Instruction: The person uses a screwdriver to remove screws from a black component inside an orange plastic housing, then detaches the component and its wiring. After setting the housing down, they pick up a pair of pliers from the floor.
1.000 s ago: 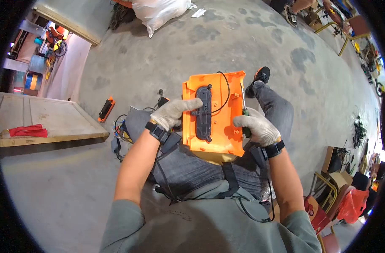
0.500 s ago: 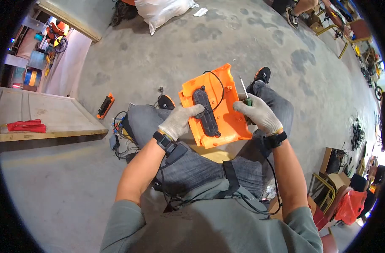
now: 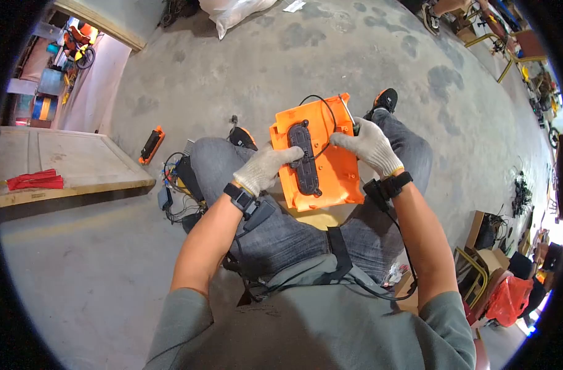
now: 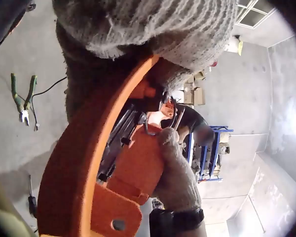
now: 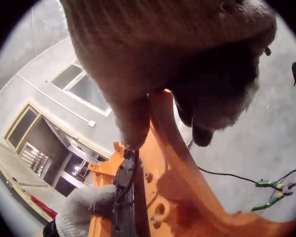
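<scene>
An orange plastic cover [image 3: 340, 176] is held up over the lap, its hollow inner side facing the head camera. Fixed along its left part is a long black plastic module [image 3: 307, 179], from which a thin black cable [image 3: 334, 117] loops up and right. My gloved left hand [image 3: 263, 169] grips the left edge, thumb lying on the module. On the upper right edge, my gloved right hand [image 3: 371, 148] holds the cover with its thumb by the cable. A screwdriver [image 3: 345, 108] is in that hand too; its shaft points up and its handle is hidden behind the glove.
Green-handled pliers [image 4: 23, 101] and another screwdriver [image 4: 32, 200] lie on the floor. Left of the legs are tangled wires [image 3: 176, 206] and an orange-and-black part [image 3: 152, 145]. A wooden panel [image 3: 78, 157] carries red cloth [image 3: 36, 179]. Boxes and chairs [image 3: 488, 265] stand at right.
The cover tilted counter-clockwise, then turned partly back. My right hand let its thumb off the lower right edge and moved up along the side toward the cable, taking the screwdriver with it.
</scene>
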The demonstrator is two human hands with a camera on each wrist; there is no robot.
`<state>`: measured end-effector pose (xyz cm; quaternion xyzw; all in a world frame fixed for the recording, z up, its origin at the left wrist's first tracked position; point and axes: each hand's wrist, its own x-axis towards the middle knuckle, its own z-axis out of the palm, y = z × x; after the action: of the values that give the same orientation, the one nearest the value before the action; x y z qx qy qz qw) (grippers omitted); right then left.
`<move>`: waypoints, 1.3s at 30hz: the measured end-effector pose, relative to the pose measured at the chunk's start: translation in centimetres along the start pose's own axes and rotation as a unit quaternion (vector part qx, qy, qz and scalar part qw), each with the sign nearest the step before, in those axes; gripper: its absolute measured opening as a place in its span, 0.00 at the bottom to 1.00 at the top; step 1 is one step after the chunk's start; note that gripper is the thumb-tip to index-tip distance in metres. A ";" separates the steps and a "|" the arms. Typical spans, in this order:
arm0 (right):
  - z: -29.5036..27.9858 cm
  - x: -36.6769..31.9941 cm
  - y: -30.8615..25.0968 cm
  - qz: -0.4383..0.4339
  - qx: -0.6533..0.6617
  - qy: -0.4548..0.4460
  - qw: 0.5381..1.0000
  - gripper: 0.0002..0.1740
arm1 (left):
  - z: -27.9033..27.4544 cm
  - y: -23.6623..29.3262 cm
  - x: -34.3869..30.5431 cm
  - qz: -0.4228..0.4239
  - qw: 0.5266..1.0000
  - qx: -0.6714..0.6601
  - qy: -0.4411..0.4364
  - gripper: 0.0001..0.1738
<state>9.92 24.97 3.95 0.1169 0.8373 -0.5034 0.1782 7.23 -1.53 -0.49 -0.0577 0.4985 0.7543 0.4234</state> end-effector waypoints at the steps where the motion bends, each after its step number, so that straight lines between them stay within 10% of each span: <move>1: 0.3 0.1 0.4 0.000 0.000 -0.001 1.000 0.30 | 0.0 -0.1 0.0 0.000 1.000 -0.001 0.001 0.20; 10: 2.0 0.9 2.1 0.017 -0.066 0.088 0.994 0.32 | -0.2 -0.7 0.3 0.008 1.000 0.013 0.025 0.20; 18: -0.1 -2.0 2.1 0.010 0.129 -0.059 0.990 0.24 | -0.1 -0.2 0.3 0.038 0.998 -0.037 0.043 0.19; 39: -1.0 -2.8 4.4 -0.007 0.147 -0.166 0.975 0.25 | -0.8 0.3 0.9 0.071 0.990 -0.107 0.066 0.25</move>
<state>13.93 27.86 1.97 0.0511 0.7133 -0.6349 0.2924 6.21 -1.67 -1.12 -0.1167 0.4445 0.8258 0.3269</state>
